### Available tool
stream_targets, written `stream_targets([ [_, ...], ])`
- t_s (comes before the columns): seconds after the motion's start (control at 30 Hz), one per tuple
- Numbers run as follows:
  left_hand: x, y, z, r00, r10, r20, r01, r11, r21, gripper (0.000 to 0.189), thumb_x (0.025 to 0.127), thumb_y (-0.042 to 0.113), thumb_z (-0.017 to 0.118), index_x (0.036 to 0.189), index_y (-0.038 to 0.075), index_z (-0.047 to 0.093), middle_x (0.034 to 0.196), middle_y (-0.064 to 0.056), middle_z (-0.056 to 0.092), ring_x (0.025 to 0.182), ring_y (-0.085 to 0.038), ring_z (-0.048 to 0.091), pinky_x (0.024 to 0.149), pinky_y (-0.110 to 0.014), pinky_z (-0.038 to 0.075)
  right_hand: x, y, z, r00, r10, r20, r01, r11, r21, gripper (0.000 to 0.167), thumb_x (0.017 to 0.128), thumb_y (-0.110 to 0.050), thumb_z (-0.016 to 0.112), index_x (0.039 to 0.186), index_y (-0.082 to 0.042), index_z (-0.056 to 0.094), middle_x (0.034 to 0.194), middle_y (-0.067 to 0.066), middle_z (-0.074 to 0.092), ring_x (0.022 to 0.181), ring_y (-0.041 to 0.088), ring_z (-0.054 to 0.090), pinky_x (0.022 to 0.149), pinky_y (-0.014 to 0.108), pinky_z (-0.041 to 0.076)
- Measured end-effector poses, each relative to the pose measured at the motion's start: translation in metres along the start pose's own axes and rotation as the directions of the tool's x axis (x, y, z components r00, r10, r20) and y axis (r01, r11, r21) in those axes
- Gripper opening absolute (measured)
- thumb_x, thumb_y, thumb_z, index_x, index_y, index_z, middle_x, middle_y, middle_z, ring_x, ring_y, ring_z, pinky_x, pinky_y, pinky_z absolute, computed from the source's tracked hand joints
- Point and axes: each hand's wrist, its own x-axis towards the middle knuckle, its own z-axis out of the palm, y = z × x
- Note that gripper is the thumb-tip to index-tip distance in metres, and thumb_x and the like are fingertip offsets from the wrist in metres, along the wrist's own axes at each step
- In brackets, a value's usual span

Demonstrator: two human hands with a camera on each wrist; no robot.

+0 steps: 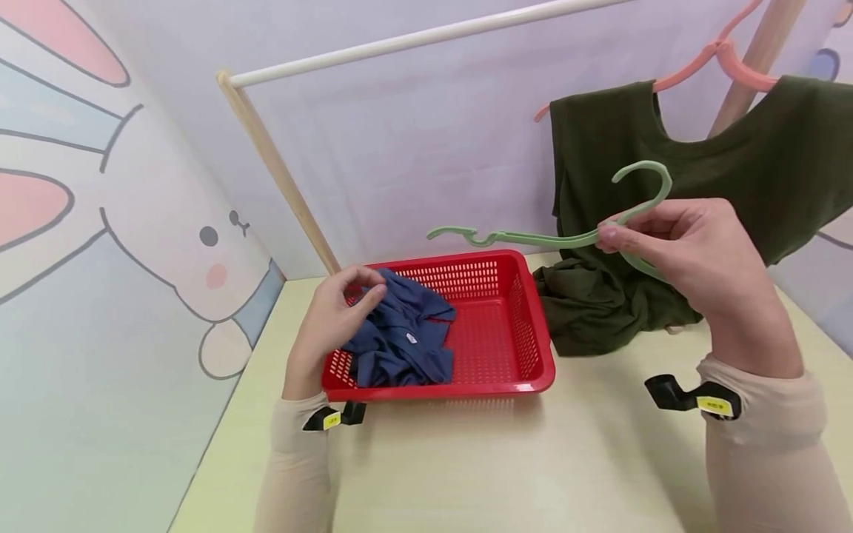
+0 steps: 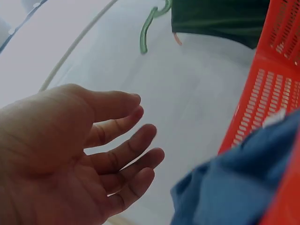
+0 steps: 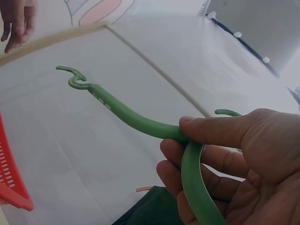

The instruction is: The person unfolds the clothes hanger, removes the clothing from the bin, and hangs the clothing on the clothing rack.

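Note:
A green clothes hanger (image 1: pixel 533 240) is pinched between the thumb and fingers of my right hand (image 1: pixel 709 259), near the base of its hook. One arm of the hanger points left, over the back of a red plastic basket (image 1: pixel 493 387). In the right wrist view the hanger (image 3: pixel 136 119) shows its notched end and the fork by the thumb. My left hand (image 1: pixel 331 318) hovers at the basket's left side, its fingers loosely bent and nothing between them, as the left wrist view of the hand (image 2: pixel 61 150) confirms. Crumpled dark blue clothing (image 1: pixel 400 348) lies in the basket's left part, close to that hand.
A dark green garment (image 1: pixel 620 155) hangs on a pink hanger (image 1: pixel 689 68) at the right, with dark green cloth (image 1: pixel 593 311) bunched on the table (image 1: pixel 533 466) below. A white rail (image 1: pixel 400 44) on a wooden post (image 1: pixel 286 178) runs above the basket. A rabbit-patterned wall stands at left.

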Motion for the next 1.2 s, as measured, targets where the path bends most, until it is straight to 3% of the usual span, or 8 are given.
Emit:
stream_targets([
  [0.13,-0.004,-0.012,-0.009,0.999,-0.036,0.008,0.036,0.998,0.052,0.015,0.108,0.020,0.075,0.117,0.009,0.076,0.111,-0.011,0.075,0.099,-0.030,0.069,0.090,-0.039,0.059,-0.001,0.000,-0.002,1.000,0.001,-0.011,-0.001,1.000,-0.012,0.028,0.098,-0.030,0.090,0.119,-0.012,0.088,0.098,-0.011,0.085,0.095,0.006,0.075,0.082,0.015,0.052],
  [0.3,-0.004,-0.024,-0.021,0.997,-0.053,0.062,0.045,0.991,0.122,0.018,0.107,0.015,0.076,0.123,0.009,0.081,0.123,-0.012,0.077,0.111,-0.034,0.069,0.098,-0.053,0.060,-0.001,0.000,-0.005,1.000,-0.002,-0.024,0.002,1.000,-0.014,0.028,0.097,-0.029,0.091,0.118,-0.011,0.088,0.095,-0.010,0.084,0.095,0.007,0.073,0.081,0.016,0.051],
  [0.5,-0.011,-0.031,-0.035,0.985,-0.105,0.134,0.077,0.978,0.196,0.028,0.104,0.011,0.078,0.132,0.010,0.080,0.132,-0.012,0.076,0.123,-0.037,0.065,0.096,-0.051,0.060,0.000,-0.001,-0.005,1.000,-0.012,-0.026,0.012,1.000,0.002,0.028,0.097,-0.028,0.091,0.118,-0.010,0.088,0.095,-0.008,0.085,0.096,0.008,0.074,0.082,0.016,0.051],
  [0.73,-0.013,-0.036,-0.032,0.970,-0.093,0.223,0.047,0.978,0.205,0.034,0.105,0.006,0.073,0.139,0.007,0.076,0.137,-0.016,0.075,0.122,-0.040,0.064,0.099,-0.058,0.059,-0.001,0.001,-0.003,1.000,0.000,-0.005,0.000,1.000,0.016,0.029,0.098,-0.029,0.090,0.118,-0.008,0.087,0.098,-0.008,0.085,0.098,0.008,0.075,0.084,0.016,0.051],
  [1.07,-0.011,-0.039,-0.023,0.972,-0.141,0.186,0.094,0.966,0.243,0.032,0.106,0.006,0.069,0.138,0.006,0.077,0.141,-0.021,0.072,0.131,-0.043,0.063,0.104,-0.062,0.060,0.001,0.002,-0.002,1.000,-0.028,-0.005,0.028,1.000,-0.001,0.027,0.098,-0.027,0.089,0.118,-0.009,0.087,0.098,-0.010,0.085,0.093,0.007,0.076,0.082,0.015,0.052],
  [1.2,-0.010,-0.038,-0.022,0.973,-0.155,0.171,0.103,0.955,0.278,0.031,0.106,0.005,0.070,0.135,0.005,0.079,0.137,-0.021,0.074,0.123,-0.041,0.065,0.099,-0.058,0.063,0.001,0.002,-0.001,1.000,-0.030,0.000,0.030,1.000,0.006,0.027,0.099,-0.027,0.089,0.119,-0.009,0.087,0.100,-0.008,0.085,0.094,0.007,0.077,0.083,0.015,0.053],
])
